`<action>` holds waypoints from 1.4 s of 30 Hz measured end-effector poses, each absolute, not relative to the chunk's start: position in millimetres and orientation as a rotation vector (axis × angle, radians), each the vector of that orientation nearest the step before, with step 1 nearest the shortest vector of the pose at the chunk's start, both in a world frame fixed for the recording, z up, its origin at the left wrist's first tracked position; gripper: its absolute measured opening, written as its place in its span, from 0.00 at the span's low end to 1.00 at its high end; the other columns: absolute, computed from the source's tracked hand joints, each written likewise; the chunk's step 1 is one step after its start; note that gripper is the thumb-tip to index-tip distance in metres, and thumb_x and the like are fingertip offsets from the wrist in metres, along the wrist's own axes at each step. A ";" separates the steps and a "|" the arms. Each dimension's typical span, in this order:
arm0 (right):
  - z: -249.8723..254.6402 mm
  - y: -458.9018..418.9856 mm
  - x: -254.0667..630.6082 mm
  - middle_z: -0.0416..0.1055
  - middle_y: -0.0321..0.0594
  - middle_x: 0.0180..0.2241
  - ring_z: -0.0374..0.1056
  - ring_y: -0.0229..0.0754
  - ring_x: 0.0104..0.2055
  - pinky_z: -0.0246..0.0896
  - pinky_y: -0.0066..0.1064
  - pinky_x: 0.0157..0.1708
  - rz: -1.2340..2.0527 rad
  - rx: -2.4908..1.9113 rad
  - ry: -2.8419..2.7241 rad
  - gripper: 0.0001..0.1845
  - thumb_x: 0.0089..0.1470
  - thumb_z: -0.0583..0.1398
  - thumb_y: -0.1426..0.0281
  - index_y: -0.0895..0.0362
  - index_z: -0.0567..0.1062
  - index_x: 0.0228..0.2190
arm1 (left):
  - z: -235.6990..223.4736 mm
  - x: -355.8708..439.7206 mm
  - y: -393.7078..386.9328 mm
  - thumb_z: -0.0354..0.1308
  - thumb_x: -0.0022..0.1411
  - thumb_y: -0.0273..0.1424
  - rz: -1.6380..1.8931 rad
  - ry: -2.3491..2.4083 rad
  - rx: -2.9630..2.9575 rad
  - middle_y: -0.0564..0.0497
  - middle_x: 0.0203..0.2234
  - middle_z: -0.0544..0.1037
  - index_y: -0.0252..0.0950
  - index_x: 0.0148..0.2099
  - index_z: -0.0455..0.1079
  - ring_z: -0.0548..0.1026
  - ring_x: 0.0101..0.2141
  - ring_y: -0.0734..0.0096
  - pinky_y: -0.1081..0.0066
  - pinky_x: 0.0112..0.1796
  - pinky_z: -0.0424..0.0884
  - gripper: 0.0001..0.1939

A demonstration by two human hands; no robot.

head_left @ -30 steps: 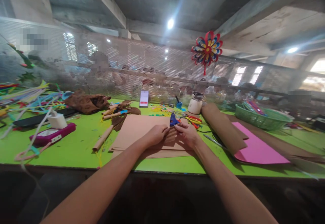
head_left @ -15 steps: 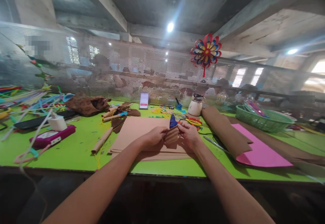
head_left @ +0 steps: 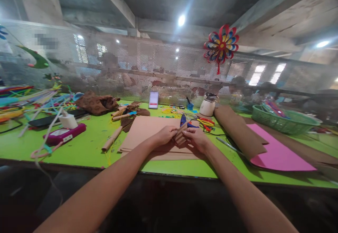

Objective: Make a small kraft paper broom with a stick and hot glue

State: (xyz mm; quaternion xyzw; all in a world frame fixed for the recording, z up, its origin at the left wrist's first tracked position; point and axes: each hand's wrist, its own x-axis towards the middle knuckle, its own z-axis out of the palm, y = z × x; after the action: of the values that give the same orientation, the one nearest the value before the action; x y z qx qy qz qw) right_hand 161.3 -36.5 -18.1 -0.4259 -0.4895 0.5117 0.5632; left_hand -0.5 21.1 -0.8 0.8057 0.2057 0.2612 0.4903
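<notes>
Between my two hands is a small piece of corrugated cardboard (head_left: 181, 137), its ridges showing. My left hand (head_left: 166, 135) pinches its left edge, fingers closed. On the other side, my right hand (head_left: 196, 137) grips the right edge with thumb and fingers. Both hands are just above a stack of brown cardboard sheets (head_left: 145, 131) lying on the green table. Right behind the small piece stands a blue glue gun (head_left: 183, 119), partly hidden by it. Pliers or scissors with red and yellow handles (head_left: 206, 121) lie to the right of the glue gun.
Rolled brown paper (head_left: 235, 131) and a pink sheet (head_left: 282, 152) lie at the right, by a green basket (head_left: 285, 120). A white jug (head_left: 207, 106) and a phone (head_left: 153, 100) stand behind. A purple power strip (head_left: 64, 134) and cardboard tubes (head_left: 112, 139) are left.
The small cardboard piece has tilted, and my right fingers have shifted over its front. The view has swung slightly left and down.
</notes>
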 end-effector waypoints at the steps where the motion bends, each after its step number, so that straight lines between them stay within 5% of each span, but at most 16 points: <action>1: -18.8 -35.6 161.5 0.75 0.40 0.25 0.70 0.38 0.25 0.62 0.29 0.27 1.201 -0.996 -1.151 0.12 0.38 0.67 0.64 0.58 0.75 0.24 | -0.7 -0.3 21.1 0.46 0.58 0.36 0.648 0.494 2.010 0.46 0.27 0.73 0.30 0.33 0.67 0.69 0.27 0.71 0.72 0.30 0.66 0.15; 6: -22.9 -28.7 166.6 0.75 0.38 0.23 0.65 0.33 0.21 0.55 0.24 0.20 1.144 -1.017 -1.128 0.12 0.39 0.67 0.63 0.59 0.75 0.24 | 0.7 -0.7 23.5 0.44 0.61 0.36 0.702 0.456 2.239 0.45 0.37 0.75 0.31 0.42 0.70 0.70 0.37 0.67 0.70 0.41 0.65 0.18; 19: -19.1 -28.0 167.8 0.72 0.35 0.22 0.64 0.32 0.22 0.56 0.25 0.22 1.089 -0.994 -1.075 0.13 0.37 0.67 0.62 0.58 0.75 0.24 | -3.2 3.7 23.7 0.44 0.61 0.34 0.776 0.511 2.301 0.44 0.37 0.76 0.31 0.41 0.70 0.72 0.36 0.66 0.70 0.40 0.65 0.16; 27: -16.3 -28.7 173.5 0.73 0.35 0.27 0.67 0.35 0.28 0.60 0.27 0.29 1.146 -0.887 -1.070 0.12 0.37 0.68 0.66 0.57 0.75 0.27 | 2.1 4.3 14.8 0.46 0.60 0.34 0.728 0.498 2.165 0.50 0.26 0.72 0.32 0.32 0.65 0.68 0.28 0.72 0.72 0.32 0.64 0.11; 32: -17.6 -26.0 173.2 0.73 0.35 0.24 0.66 0.34 0.26 0.59 0.26 0.27 1.144 -0.892 -1.052 0.13 0.34 0.69 0.67 0.59 0.76 0.25 | -0.2 4.2 14.1 0.48 0.58 0.39 0.606 0.496 1.934 0.54 0.20 0.68 0.32 0.31 0.63 0.66 0.20 0.75 0.75 0.22 0.60 0.14; 42: -21.2 -27.0 167.8 0.73 0.37 0.25 0.68 0.38 0.28 0.62 0.32 0.33 1.171 -0.889 -1.059 0.16 0.32 0.70 0.67 0.59 0.76 0.27 | -5.3 -1.4 19.5 0.51 0.55 0.45 0.535 0.498 1.790 0.55 0.16 0.66 0.31 0.29 0.65 0.60 0.15 0.80 0.77 0.19 0.54 0.20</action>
State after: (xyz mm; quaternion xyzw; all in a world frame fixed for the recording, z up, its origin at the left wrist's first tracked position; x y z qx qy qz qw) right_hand 167.8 -27.0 -21.2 -0.3861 -0.4599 0.5085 0.6171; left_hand -1.4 19.5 -5.3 0.7618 0.2119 0.2276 0.5682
